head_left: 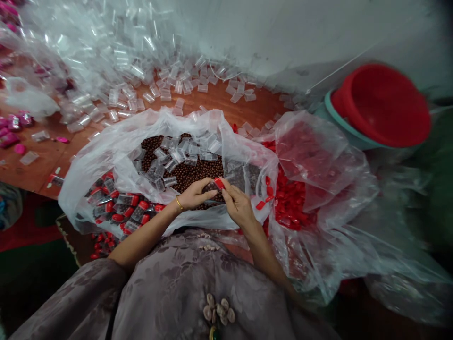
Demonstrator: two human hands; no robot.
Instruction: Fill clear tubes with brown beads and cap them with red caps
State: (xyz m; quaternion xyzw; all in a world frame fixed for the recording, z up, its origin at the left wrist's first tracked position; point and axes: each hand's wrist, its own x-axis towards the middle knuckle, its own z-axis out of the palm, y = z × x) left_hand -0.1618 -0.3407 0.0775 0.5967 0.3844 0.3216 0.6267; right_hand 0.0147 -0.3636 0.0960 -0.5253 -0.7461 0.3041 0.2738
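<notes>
Over a bag-lined heap of small brown balls (208,170), my left hand (194,194) is closed round the body of a small clear plastic container (211,187). Dark contents show through its wall. My right hand (238,204) pinches the red cap (219,183) at the container's right end, so both hands meet on the one piece. Clear empty containers (191,152) lie scattered on the balls just beyond my fingers. To the left, in a fold of the white plastic bag (102,153), is a pile of containers with red caps (130,208).
Loose red caps (292,198) fill a clear bag on the right. Many clear containers (116,61) are heaped along the wall on the orange-brown table (262,103). Pink pieces (10,137) lie far left. A red basin (385,106) sits in a light-blue one at the back right.
</notes>
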